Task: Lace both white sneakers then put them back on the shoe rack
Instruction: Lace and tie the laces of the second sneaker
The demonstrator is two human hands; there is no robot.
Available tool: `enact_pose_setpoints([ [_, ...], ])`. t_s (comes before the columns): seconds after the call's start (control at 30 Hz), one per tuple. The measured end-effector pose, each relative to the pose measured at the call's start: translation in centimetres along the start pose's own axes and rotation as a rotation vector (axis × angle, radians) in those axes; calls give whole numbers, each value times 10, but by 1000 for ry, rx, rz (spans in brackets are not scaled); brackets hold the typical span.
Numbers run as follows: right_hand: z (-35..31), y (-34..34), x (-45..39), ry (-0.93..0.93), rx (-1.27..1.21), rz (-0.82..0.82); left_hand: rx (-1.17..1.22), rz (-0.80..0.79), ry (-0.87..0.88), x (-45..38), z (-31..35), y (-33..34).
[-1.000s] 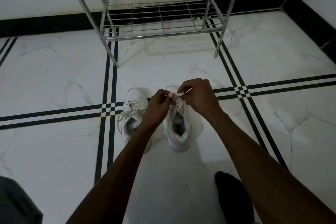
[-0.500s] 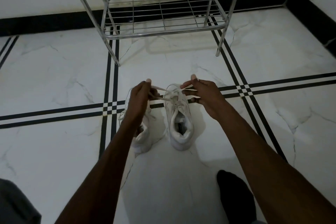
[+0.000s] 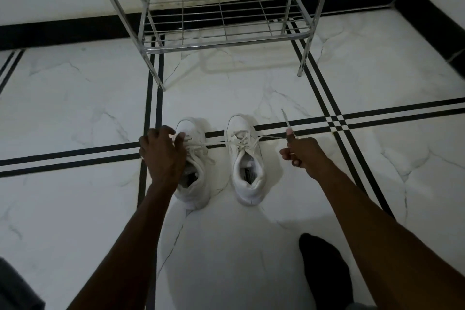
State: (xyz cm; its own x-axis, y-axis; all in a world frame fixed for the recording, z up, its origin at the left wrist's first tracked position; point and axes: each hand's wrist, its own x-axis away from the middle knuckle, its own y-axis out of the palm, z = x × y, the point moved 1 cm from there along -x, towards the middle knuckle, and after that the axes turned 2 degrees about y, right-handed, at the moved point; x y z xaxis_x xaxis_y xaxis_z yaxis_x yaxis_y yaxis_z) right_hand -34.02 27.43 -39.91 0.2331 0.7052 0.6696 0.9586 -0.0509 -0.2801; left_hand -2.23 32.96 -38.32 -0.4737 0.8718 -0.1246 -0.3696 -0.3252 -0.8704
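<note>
My left hand point(image 3: 162, 156) hangs over the left sneaker point(image 3: 195, 171), its fingers point(image 3: 180, 139) pinched on one end of the lace point(image 3: 216, 143), which runs taut across to the right sneaker point(image 3: 247, 158) standing just beside it on the floor point(image 3: 75, 108), toes toward the rack point(image 3: 226, 40). Right of that shoe, my right hand point(image 3: 300, 152) grips the other end, fingers point(image 3: 289, 133) clenched on it and its tip sticking up past them. The rack stands well beyond both shoes against the wall, and a dark sock point(image 3: 324, 272) shows at the lower right.
</note>
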Motion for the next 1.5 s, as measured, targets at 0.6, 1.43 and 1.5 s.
enact_pose_setpoints([
  [0.6, -17, 45, 6, -836, 851, 6, -63, -267, 378, 21, 61, 53],
  [1.43, 6, 51, 4, -872, 638, -154, -118, -323, 461, 32, 56, 52],
  [1.5, 10, 49, 4, -789, 560, -178, -90, -300, 431, 34, 58, 53],
])
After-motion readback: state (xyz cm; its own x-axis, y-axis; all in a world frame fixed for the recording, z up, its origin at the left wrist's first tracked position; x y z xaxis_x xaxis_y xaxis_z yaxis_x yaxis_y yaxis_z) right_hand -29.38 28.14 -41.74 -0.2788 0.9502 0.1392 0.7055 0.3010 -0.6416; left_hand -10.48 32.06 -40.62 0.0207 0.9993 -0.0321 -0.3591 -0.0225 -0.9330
